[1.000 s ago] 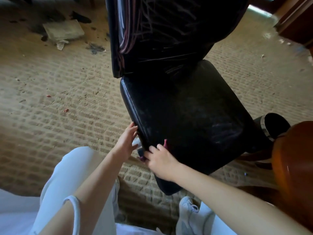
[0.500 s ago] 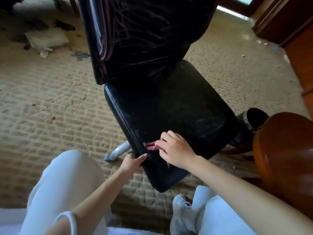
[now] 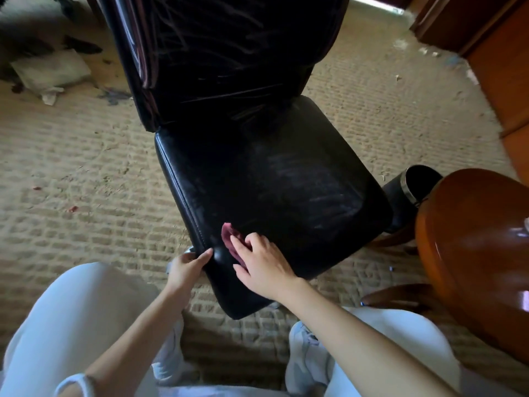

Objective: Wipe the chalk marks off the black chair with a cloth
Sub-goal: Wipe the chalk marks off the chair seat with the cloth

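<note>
The black chair (image 3: 266, 179) stands on the tan woven carpet (image 3: 86, 167) right in front of the seated person's knees, pale chalk scribbles (image 3: 309, 181) across its seat and more scrawled up the backrest. The right hand (image 3: 262, 263) lies near the seat's front left corner with its fingers bent down onto a dark red cloth (image 3: 230, 239), pressing it flat against the leather, while the left hand (image 3: 186, 266) grips the seat's left edge just beside it, thumb on top and fingers curled underneath. A glossy brown wooden chair (image 3: 472, 239) sits close on the right, and scraps of litter (image 3: 51, 73) lie well off on the carpet behind.
</note>
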{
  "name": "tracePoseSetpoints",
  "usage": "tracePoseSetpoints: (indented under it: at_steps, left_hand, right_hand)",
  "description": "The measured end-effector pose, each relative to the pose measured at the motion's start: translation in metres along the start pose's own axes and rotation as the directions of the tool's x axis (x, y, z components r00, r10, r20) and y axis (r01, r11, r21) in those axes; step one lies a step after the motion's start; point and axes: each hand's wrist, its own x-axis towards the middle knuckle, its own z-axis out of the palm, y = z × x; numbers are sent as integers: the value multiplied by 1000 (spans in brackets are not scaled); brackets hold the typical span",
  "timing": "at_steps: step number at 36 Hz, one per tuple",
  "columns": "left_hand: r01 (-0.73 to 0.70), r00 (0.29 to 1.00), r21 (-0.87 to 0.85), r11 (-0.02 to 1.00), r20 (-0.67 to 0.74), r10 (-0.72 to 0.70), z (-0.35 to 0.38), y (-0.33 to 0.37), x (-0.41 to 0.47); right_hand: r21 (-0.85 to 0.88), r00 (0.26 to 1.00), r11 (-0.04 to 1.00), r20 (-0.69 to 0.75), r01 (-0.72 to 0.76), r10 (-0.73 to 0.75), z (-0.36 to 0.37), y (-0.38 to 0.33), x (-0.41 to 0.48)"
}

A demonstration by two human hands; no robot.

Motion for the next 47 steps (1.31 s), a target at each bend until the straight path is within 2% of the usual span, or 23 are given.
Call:
tracePoseSetpoints:
  at_steps: [3, 5, 6, 8, 11, 14, 15, 17, 19, 21, 23, 27, 33, 35, 39, 44, 47]
  left_hand:
    - [-51, 996, 126, 991, -72, 61, -8, 4, 6]
    - [-132, 973, 330, 935, -137, 185, -10, 10, 10]
    - [-172, 948, 461, 871, -163, 274, -10, 13, 11]
    - [-212, 897, 704, 678, -136, 421, -6, 19, 9]
    - [-307, 847, 859, 411, 49, 530, 7, 20, -3]
    - [-457, 778, 859, 229, 261, 572, 25, 11, -14]
    - [-491, 774, 851, 186, 327, 543, 31, 9, -18]
    - [-525, 778, 845, 101, 429, 458, 43, 6, -24]
    - [-506, 802, 863, 19, 462, 380, 50, 5, -26]
    - [-453, 830, 890, -59, 444, 338, 51, 6, -25]
    - [-422, 842, 902, -96, 429, 326, 48, 8, -24]
    - [-427, 837, 900, -86, 430, 337, 41, 10, -20]
    - [-427, 848, 899, -98, 436, 301, 32, 19, -10]
    - [-420, 856, 902, -99, 430, 287, 31, 20, -8]
    - [-410, 872, 909, -79, 415, 259, 30, 25, -3]
    - [-394, 875, 914, -91, 404, 265, 24, 29, 3]
    - [-386, 880, 919, -82, 394, 266, 20, 31, 8]
  right_hand:
    - [152, 995, 984, -18, -93, 97, 5, -12, 5]
    - [194, 993, 975, -27, -108, 115, 10, -19, 7]
    - [224, 993, 970, -45, -98, 111, 12, -21, 8]
    - [306, 989, 949, -99, -77, 113, 13, -21, 8]
    - [353, 952, 932, -249, -82, 178, 7, -10, -2]
    - [381, 860, 907, -387, -179, 332, -9, 22, -25]
    - [403, 809, 888, -431, -224, 399, -14, 38, -34]
    - [438, 654, 833, -526, -339, 543, -24, 76, -54]
    - [431, 512, 767, -574, -475, 639, -28, 113, -71]
    - [408, 452, 692, -542, -596, 709, -30, 140, -85]
    - [384, 428, 633, -496, -672, 755, -28, 157, -91]
    - [433, 473, 598, -369, -674, 800, -8, 156, -83]
    - [546, 344, 556, -445, -627, 826, 25, 118, -65]
    - [555, 370, 579, -450, -598, 813, 32, 98, -58]
    - [543, 473, 671, -477, -505, 741, 46, 51, -37]
    - [467, 726, 844, -481, -263, 492, 54, -15, -3]
    - [366, 789, 897, -461, -248, 406, 55, -28, 5]
